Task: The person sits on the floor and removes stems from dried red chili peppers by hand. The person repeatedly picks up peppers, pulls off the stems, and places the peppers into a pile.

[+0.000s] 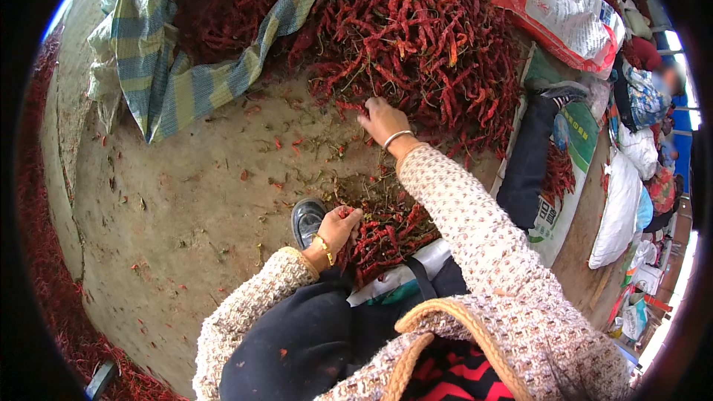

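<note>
My left hand (pixel 336 229), with a gold-coloured bracelet at the wrist, is closed around dried red chilli peppers (pixel 345 211). It is low in the view, over the left edge of a small chilli heap (pixel 384 239) by my legs. My right hand (pixel 384 121), wearing a silver-coloured bangle, reaches forward to the near edge of a large chilli pile (pixel 412 39). Its fingers are curled, and one red chilli (pixel 350 106) lies at the fingertips. Whether that chilli is gripped cannot be made out. Stems and broken bits litter the floor between both hands.
A blue-and-yellow checked woven sack (pixel 195 92) holds more chillies at upper left. My black shoe (pixel 307 221) is beside my left hand. Another person's leg (pixel 526 159) stretches along the right, near a red-and-white sack (pixel 557 14). More chillies (pixel 36 206) border the far left.
</note>
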`<state>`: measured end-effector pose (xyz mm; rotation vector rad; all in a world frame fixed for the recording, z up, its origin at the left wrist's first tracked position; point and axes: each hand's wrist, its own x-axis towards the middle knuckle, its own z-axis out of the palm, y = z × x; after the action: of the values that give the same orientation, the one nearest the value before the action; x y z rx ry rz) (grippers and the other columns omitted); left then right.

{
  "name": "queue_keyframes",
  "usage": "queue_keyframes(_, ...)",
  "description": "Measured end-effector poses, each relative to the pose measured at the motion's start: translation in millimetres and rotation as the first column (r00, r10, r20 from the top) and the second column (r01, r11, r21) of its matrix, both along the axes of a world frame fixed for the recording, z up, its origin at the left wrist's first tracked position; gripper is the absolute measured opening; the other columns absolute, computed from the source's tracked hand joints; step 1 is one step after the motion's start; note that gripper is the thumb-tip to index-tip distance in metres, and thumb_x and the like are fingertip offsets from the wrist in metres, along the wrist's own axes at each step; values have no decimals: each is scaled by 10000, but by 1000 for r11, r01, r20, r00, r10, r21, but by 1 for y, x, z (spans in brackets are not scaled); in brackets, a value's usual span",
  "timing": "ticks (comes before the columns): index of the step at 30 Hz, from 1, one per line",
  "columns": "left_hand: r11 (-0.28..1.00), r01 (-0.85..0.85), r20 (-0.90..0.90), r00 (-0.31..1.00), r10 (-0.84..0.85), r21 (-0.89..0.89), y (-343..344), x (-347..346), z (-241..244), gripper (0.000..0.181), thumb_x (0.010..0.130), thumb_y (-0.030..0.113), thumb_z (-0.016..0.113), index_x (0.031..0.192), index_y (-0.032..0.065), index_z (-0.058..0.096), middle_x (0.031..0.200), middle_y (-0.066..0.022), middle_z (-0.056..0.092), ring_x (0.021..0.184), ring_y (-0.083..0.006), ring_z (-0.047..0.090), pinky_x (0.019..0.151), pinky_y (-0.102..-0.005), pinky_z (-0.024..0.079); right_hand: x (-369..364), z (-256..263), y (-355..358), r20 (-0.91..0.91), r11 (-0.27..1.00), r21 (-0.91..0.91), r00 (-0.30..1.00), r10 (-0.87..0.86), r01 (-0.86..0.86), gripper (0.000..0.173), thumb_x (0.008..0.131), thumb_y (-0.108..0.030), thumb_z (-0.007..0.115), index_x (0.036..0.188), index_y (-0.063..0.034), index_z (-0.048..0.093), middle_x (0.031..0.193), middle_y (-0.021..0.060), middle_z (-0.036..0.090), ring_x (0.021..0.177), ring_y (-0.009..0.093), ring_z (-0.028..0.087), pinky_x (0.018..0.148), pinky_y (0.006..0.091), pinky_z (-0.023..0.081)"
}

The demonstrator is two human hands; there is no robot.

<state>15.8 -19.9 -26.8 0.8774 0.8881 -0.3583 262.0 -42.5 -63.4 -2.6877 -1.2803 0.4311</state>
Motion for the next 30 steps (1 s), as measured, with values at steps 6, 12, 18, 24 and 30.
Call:
queue_keyframes(6,986,-165,89,982,167,-39,3,-5,-4,130,924,147,540,902,23,569,682,-10,557,563,-103,518,538,-240,441,-60,6,-42,-56,991,59,991,121,-117,257,889,-275,561,899,-18,564,897,128,564,628,261,605,539,354,521)
queue_keyframes(12,958,-273,89,956,281,-88,1,2,11,144,932,139,531,997,29,598,883,-41,647,748,-124,602,690,-262,499,-127,71,-115,-111,963,196,972,208,-184,261,877,-288,569,815,-35,544,787,85,539,562,223,594,482,331,501)
queue_keyframes(18,946,-270,82,954,288,-180,-2,-6,-11,136,927,115,532,1005,29,604,909,-35,650,790,-132,610,739,-273,503,-153,83,-125,-139,891,326,916,376,-316,146,744,-169,640,758,-58,547,835,80,512,771,245,585,616,348,501)
queue_keyframes(24,943,-220,117,960,255,-248,-3,0,10,134,925,116,547,1010,28,600,916,-49,646,792,-143,609,743,-290,509,-154,84,-124,-151,854,311,866,478,-417,193,760,-228,640,709,-53,576,841,95,530,818,241,580,642,371,493)
queue_keyframes(30,996,23,320,946,-49,83,-8,-3,7,145,902,101,579,1000,-6,577,874,-29,639,783,-109,577,723,-255,480,-126,66,-118,-761,954,74,635,-136,292,549,916,-466,502,594,-23,536,500,74,500,472,190,483,475,331,372)
